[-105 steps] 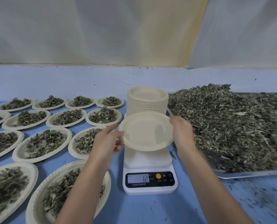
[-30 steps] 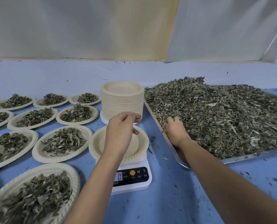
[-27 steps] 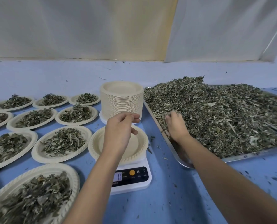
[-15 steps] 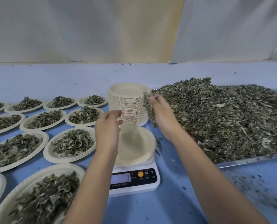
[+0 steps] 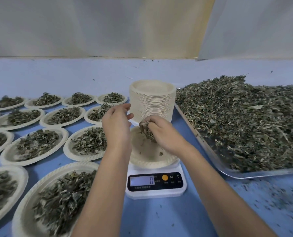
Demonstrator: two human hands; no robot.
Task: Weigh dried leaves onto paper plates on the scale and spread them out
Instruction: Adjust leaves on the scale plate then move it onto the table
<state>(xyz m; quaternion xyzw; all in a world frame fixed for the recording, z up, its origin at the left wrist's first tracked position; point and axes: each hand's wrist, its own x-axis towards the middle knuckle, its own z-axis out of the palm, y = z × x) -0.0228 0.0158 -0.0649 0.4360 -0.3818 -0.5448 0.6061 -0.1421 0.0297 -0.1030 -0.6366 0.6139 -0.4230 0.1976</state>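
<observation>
A white digital scale (image 5: pixel 155 184) stands on the blue table, its display reading 0. On it sits a cream paper plate (image 5: pixel 151 159) with a few leaf scraps in it. My right hand (image 5: pixel 161 132) grips a clump of dried leaves (image 5: pixel 146 130) just above the plate. My left hand (image 5: pixel 116 122) hovers beside it over the plate's left edge, fingers loosely curled and holding nothing. A big heap of dried leaves (image 5: pixel 244 120) fills a metal tray (image 5: pixel 241 174) on the right.
A tall stack of paper plates (image 5: pixel 151 100) stands behind the scale. Several filled plates (image 5: pixel 38 144) cover the table to the left, the nearest (image 5: pixel 57 199) by my left forearm. Leaf crumbs speckle the blue tabletop at the front right.
My right hand took a handful from the tray heap and carried it left and down over the plate on the scale. My left hand stayed hovering above the plate.
</observation>
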